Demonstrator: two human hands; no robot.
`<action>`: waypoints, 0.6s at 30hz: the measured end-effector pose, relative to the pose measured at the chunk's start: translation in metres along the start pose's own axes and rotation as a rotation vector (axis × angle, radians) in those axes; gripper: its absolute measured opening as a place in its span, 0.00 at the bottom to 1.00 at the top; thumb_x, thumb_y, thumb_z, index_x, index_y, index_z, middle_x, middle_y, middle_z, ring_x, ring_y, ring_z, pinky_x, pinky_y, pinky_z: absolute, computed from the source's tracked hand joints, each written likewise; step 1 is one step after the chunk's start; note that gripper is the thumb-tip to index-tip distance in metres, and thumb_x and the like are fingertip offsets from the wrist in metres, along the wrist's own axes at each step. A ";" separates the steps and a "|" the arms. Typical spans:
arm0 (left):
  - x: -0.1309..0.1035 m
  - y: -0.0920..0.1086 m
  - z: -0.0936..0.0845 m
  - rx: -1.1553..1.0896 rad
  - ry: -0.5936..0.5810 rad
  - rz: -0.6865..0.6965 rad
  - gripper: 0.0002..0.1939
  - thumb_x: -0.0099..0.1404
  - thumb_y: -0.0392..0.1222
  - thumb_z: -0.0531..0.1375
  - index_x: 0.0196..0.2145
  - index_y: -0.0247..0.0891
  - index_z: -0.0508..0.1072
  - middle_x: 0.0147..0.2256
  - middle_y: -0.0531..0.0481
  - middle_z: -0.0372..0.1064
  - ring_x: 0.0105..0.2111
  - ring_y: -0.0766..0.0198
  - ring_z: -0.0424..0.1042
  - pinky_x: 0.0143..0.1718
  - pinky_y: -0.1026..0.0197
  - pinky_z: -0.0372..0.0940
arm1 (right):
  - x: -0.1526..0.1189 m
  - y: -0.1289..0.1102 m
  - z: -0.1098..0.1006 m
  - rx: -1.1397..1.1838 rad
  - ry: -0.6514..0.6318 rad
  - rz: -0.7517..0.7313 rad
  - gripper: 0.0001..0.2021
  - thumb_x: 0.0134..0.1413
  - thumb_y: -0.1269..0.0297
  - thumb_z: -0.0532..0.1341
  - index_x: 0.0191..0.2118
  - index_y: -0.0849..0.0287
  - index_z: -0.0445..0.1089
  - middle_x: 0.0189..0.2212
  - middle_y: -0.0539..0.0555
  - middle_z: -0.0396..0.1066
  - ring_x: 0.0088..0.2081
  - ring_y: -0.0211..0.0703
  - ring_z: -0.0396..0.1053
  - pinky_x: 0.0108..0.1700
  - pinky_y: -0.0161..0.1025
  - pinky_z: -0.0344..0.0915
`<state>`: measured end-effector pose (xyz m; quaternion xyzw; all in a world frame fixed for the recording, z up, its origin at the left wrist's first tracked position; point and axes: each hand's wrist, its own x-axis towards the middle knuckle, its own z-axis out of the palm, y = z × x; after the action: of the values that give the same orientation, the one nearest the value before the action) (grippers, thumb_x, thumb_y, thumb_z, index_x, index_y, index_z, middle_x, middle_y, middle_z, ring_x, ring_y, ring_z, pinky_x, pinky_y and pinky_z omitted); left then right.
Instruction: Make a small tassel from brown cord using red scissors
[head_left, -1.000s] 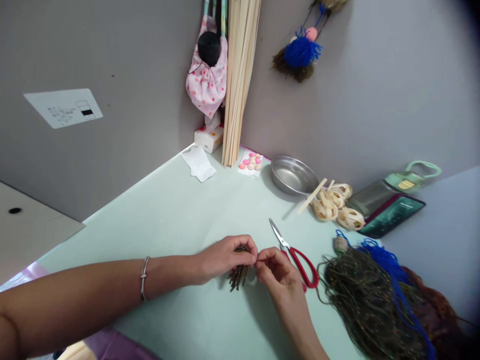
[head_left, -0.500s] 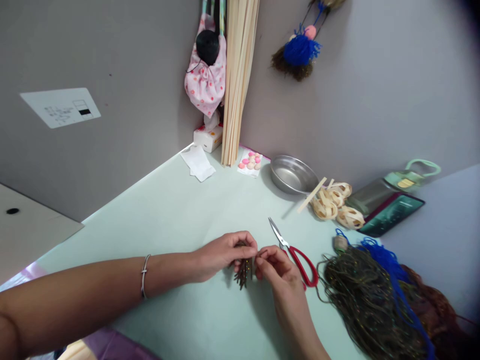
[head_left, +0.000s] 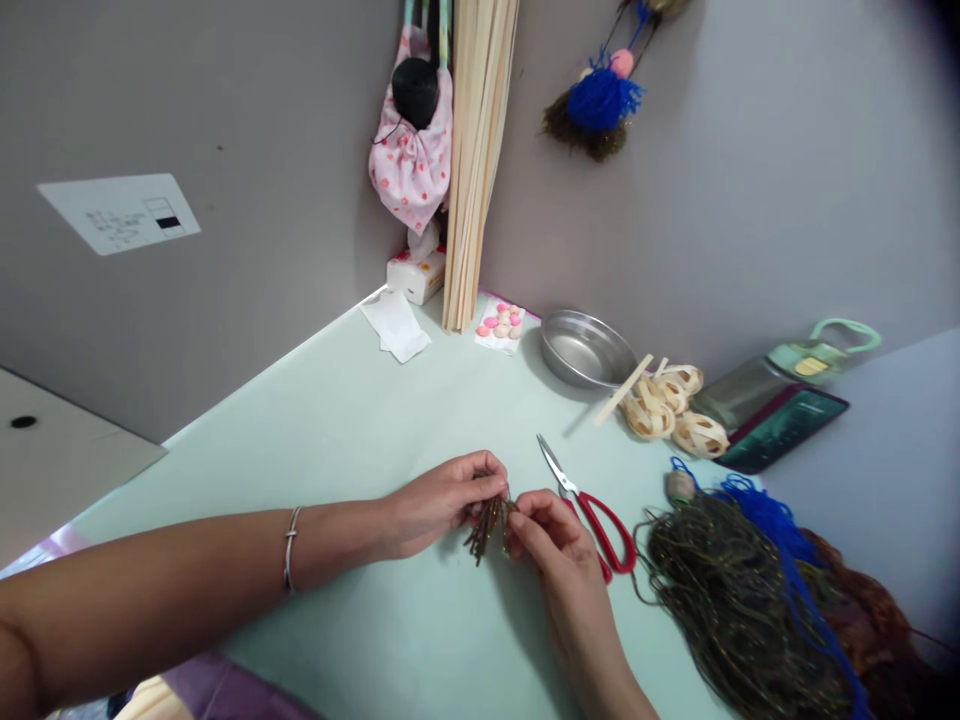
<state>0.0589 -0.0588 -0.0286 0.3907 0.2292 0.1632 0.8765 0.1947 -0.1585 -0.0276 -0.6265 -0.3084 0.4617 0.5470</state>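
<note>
A short brown yarn tassel (head_left: 489, 530) with glittery strands hangs below the fingers of my left hand (head_left: 457, 498), which pinches its upper end. My right hand (head_left: 551, 540) comes in from the lower right, thumb and forefinger closed on a few strands at the tassel's right side. The knot, if there is one, is hidden by my fingers. Just right of my right hand lie red-handled scissors (head_left: 592, 505), blades partly apart. A large heap of dark brown yarn (head_left: 720, 590) with blue yarn (head_left: 765, 520) across it spreads at the right.
A steel bowl (head_left: 589, 350), coiled wood strips (head_left: 652, 405), a bottle (head_left: 742, 385) and a phone (head_left: 787, 430) line the table's back right. Farther left are pink beads (head_left: 501, 325), a paper sheet (head_left: 396, 325) and upright wooden strips (head_left: 476, 150). A blue tassel (head_left: 600, 100) hangs above.
My left hand has shifted slightly up and left, turning the tassel so its strands fan out. My right fingers have come onto strands at its right side.
</note>
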 end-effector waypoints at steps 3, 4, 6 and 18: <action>0.001 0.000 -0.002 -0.068 -0.066 -0.014 0.12 0.66 0.47 0.60 0.34 0.37 0.62 0.33 0.53 0.63 0.25 0.73 0.62 0.28 0.67 0.55 | 0.000 0.000 0.000 -0.001 -0.012 0.002 0.11 0.48 0.57 0.69 0.29 0.58 0.70 0.23 0.47 0.64 0.25 0.36 0.59 0.30 0.35 0.56; 0.001 0.000 -0.002 -0.088 -0.080 -0.012 0.12 0.66 0.48 0.60 0.34 0.38 0.62 0.33 0.53 0.64 0.25 0.72 0.62 0.28 0.67 0.55 | 0.000 0.001 0.001 -0.005 -0.022 0.000 0.11 0.49 0.57 0.69 0.29 0.58 0.70 0.22 0.47 0.64 0.25 0.36 0.59 0.30 0.35 0.56; 0.001 0.001 -0.002 -0.108 -0.089 0.011 0.13 0.67 0.48 0.59 0.35 0.38 0.62 0.35 0.52 0.66 0.25 0.73 0.62 0.27 0.67 0.55 | 0.000 0.002 0.002 -0.008 -0.036 -0.009 0.11 0.49 0.58 0.68 0.27 0.59 0.69 0.21 0.47 0.63 0.24 0.36 0.58 0.29 0.34 0.55; -0.001 -0.004 0.000 0.113 0.056 0.054 0.15 0.59 0.47 0.66 0.35 0.38 0.65 0.30 0.54 0.64 0.30 0.70 0.63 0.32 0.66 0.55 | 0.002 0.004 -0.002 0.030 -0.006 -0.029 0.11 0.49 0.57 0.69 0.33 0.58 0.72 0.23 0.47 0.65 0.24 0.35 0.60 0.29 0.34 0.58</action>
<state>0.0590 -0.0620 -0.0312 0.4410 0.2520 0.1844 0.8415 0.1966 -0.1581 -0.0320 -0.6122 -0.3122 0.4603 0.5620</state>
